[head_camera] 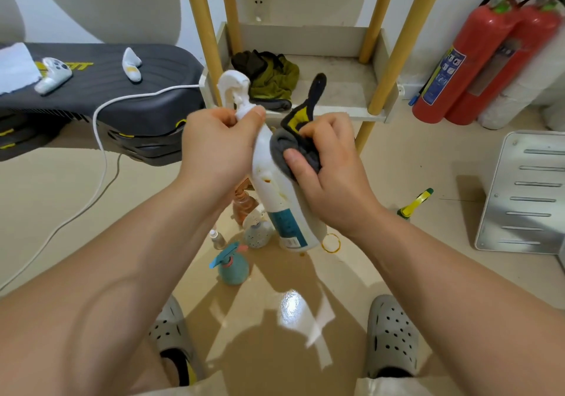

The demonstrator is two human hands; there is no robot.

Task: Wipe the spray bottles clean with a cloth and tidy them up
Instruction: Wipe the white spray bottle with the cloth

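Left hand point(218, 141) gripping white spray bottle point(276, 187) neck, right hand point(328, 169) pressing cloth point(295, 138) against it

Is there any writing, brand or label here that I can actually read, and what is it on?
None reads clearly.
White spray bottle: teal label with a barcode patch, print too small.
Nearer fire extinguisher: blue instruction label, blurred.
Black bench: yellow logo, partly hidden by the controller, unreadable.
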